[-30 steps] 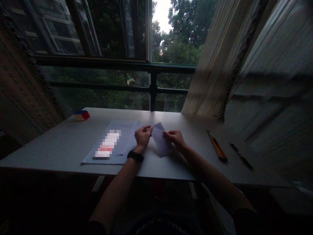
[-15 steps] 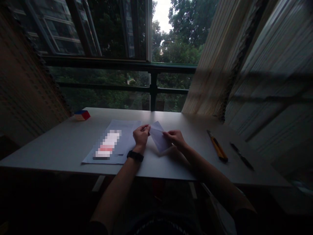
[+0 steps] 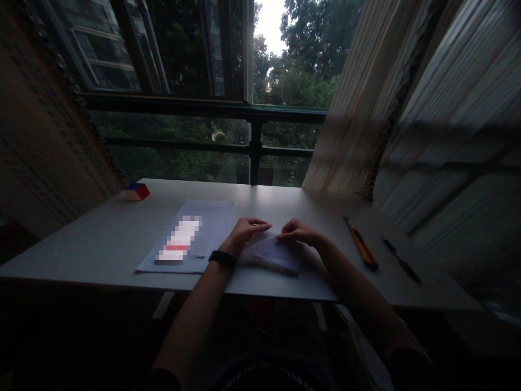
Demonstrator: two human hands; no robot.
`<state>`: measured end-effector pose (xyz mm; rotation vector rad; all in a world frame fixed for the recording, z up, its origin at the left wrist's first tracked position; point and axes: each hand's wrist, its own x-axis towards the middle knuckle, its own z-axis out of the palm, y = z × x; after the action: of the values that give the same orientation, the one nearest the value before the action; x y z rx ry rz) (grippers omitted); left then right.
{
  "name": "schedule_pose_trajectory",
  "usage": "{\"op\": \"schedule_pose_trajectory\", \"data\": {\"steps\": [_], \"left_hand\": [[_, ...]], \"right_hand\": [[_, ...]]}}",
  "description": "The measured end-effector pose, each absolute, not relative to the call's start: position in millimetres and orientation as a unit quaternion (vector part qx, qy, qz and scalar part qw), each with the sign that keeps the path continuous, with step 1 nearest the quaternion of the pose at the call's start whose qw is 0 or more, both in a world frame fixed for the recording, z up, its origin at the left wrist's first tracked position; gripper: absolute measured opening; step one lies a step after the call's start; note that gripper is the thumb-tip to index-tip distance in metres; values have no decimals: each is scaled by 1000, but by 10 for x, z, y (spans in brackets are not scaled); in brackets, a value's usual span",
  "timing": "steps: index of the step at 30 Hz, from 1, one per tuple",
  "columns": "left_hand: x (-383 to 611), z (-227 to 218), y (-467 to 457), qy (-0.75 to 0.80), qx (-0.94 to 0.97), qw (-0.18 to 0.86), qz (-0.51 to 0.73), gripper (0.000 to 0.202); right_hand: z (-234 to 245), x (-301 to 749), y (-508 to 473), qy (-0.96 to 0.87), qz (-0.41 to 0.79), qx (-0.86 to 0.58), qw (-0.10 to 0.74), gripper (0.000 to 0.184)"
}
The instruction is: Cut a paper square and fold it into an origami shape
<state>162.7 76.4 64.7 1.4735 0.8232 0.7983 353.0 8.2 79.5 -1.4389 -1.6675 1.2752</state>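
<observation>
A small folded piece of white paper (image 3: 277, 254) lies low over the desk between my hands, its lower edge tilted toward me and slightly blurred. My left hand (image 3: 246, 231), with a dark band at the wrist, is at its upper left corner, fingers stretched close together and pressed on the paper's top. At the upper edge, my right hand (image 3: 300, 232) pinches the paper between thumb and fingers. The two sets of fingertips are nearly meeting. Part of the paper is hidden under both hands.
Left of my hands lie flat paper sheets (image 3: 211, 222), partly blurred out. A colored puzzle cube (image 3: 137, 191) sits at the far left. On the right are a yellow utility knife (image 3: 361, 244) and a dark pen (image 3: 401, 260). The white desk (image 3: 93, 244) ends at a window.
The paper has come down toward the desk and turned, its lower edge nearer me. My left hand has moved right and my right hand slightly right and down.
</observation>
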Motion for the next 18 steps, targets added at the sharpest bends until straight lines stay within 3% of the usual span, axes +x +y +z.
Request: {"op": "schedule_pose_trajectory", "data": {"steps": [6,18], "left_hand": [[1611,634,768,306,684,606,268,25],[1631,632,804,326,666,592,316,30]], "right_hand": [[768,3512,106,-627,484,-545,274,38],[864,3702,81,-642,464,-536,292,38]]}}
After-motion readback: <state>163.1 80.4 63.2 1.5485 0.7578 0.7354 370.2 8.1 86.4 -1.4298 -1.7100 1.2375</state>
